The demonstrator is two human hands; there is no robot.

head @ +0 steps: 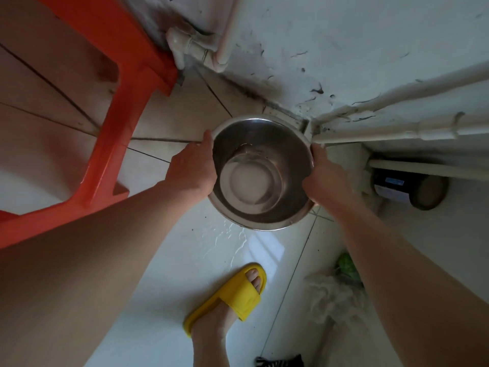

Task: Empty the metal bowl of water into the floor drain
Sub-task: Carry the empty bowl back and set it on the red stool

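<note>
I hold a round metal bowl (pixel 262 173) with both hands over the tiled floor, near the corner of the room. A shallow pool of water lies in its bottom. My left hand (pixel 191 169) grips the left rim and my right hand (pixel 326 178) grips the right rim. The bowl looks nearly level. Just beyond its far rim, in the corner under the pipes, sits a pale square frame (pixel 287 116) that may be the floor drain; the bowl covers most of it. Water is spilled on the white tiles (pixel 232 239) below the bowl.
An orange plastic stool (pixel 124 102) stands to the left. White pipes (pixel 397 128) run along the stained wall at right and back. A dark can (pixel 412 189) lies under the pipes. A mop head (pixel 333 295) lies at lower right. My foot in a yellow slipper (pixel 230 295) stands below.
</note>
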